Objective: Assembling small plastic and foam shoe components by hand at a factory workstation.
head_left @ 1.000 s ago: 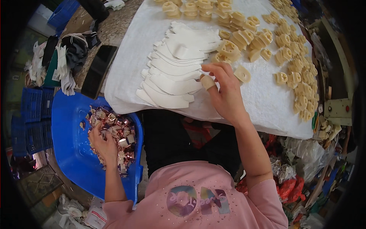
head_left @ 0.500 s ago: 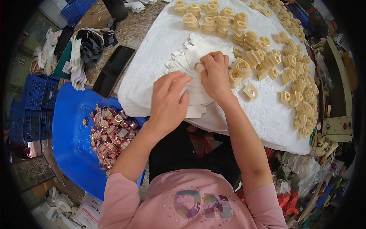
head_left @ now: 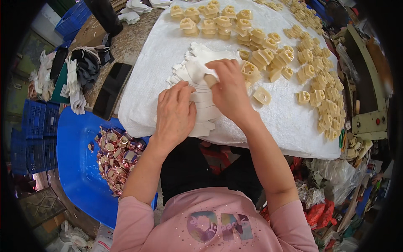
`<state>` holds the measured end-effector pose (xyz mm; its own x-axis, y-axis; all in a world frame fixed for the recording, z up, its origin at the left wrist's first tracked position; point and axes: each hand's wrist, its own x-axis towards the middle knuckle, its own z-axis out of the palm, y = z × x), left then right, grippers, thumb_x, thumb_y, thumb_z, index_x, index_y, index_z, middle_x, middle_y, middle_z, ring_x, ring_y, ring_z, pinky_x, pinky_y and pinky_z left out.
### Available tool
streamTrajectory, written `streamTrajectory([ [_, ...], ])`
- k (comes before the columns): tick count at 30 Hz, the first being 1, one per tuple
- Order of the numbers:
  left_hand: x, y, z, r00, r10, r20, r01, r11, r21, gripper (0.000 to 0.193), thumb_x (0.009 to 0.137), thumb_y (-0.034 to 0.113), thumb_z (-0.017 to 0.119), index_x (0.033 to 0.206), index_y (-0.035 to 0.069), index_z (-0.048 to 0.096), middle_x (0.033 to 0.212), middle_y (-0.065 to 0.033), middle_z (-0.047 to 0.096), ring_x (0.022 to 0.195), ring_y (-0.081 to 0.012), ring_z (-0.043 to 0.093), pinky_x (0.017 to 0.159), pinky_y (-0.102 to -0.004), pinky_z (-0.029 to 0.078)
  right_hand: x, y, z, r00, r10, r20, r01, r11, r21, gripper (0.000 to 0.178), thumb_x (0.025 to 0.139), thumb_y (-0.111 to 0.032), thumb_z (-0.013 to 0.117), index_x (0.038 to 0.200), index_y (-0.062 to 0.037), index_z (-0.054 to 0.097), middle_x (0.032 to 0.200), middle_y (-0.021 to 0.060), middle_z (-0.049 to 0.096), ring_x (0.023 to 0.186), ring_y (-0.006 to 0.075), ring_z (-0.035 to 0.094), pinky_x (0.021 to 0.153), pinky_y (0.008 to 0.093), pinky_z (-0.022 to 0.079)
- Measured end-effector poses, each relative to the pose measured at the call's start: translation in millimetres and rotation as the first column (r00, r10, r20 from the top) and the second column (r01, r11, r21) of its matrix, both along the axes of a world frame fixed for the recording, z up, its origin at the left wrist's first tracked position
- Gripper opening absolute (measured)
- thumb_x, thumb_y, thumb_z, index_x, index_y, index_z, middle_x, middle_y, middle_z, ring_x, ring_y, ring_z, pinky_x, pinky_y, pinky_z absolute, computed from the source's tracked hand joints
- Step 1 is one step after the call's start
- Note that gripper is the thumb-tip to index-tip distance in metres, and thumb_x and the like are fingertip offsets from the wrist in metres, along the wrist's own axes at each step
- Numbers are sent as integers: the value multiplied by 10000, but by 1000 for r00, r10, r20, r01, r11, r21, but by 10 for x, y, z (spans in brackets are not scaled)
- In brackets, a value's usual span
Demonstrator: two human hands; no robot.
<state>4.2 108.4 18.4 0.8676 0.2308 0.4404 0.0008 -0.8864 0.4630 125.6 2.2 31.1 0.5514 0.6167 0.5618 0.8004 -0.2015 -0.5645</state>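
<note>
Thin white cut pieces (head_left: 199,96) lie in an overlapping, fanned stack on the white-covered table in front of me. My left hand (head_left: 176,111) rests at the stack's left side, its fingers stretched out and holding nothing. Across from it, my right hand (head_left: 230,90) pinches a lifted white piece (head_left: 196,70) at the stack's upper part. That piece bends up toward the fingers, which hide its held edge. A pale tan cover shows around the tip of my right thumb. Beside this hand sits a single cream block-like part (head_left: 262,96).
Many cream hollow parts (head_left: 268,56) stand in rows and small stacks across the table's far and right side. To the left are a blue tub (head_left: 77,168) with pinkish metallic pieces, a dark phone (head_left: 112,90), hanging gloves and blue crates (head_left: 37,119). A green machine (head_left: 371,122) stands right.
My right hand has drawn a white piece up from the stack and bent it. My left hand has moved down and flattened onto the stack's side. The whole view has shifted slightly.
</note>
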Motion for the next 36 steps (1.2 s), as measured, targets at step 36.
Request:
streamTrajectory([
  [36,-33,-747,81,914,-391,104,375,722,-581,215,913,93,467,1044,-16,597,894,-125,591,747,-237,575,680,-312,461,-90,-1358,43,863,70,-500,19,985,170,294,721,-112,672,1000,-58,596,945,62,608,943,219,546,838,348,403],
])
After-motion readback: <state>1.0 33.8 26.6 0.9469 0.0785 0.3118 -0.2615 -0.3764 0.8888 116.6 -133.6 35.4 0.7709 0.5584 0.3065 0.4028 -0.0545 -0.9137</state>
